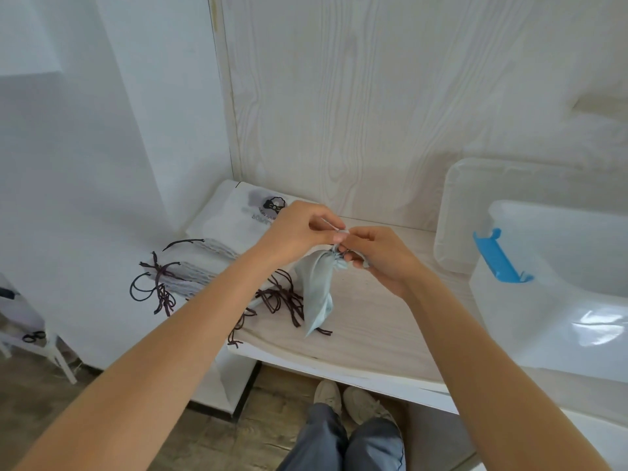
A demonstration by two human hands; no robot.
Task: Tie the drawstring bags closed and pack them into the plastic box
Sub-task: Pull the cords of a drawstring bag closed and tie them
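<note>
Both hands, left hand (299,229) and right hand (380,256), pinched the pale cord (331,226) above the light blue fabric drawstring bag (316,287), fingers narrow; a slipped cord risked a loose knot.

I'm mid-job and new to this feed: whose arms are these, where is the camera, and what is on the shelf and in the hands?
No machine here: a person's bare arms, filmed by a camera on their head looking down. The left hand and right hand pinch the gathered neck of a pale blue fabric drawstring bag, working its cord. On the pale wooden shelf lie a stack of flat bags with dark cords at left and a clear plastic box with a blue latch at right.
</note>
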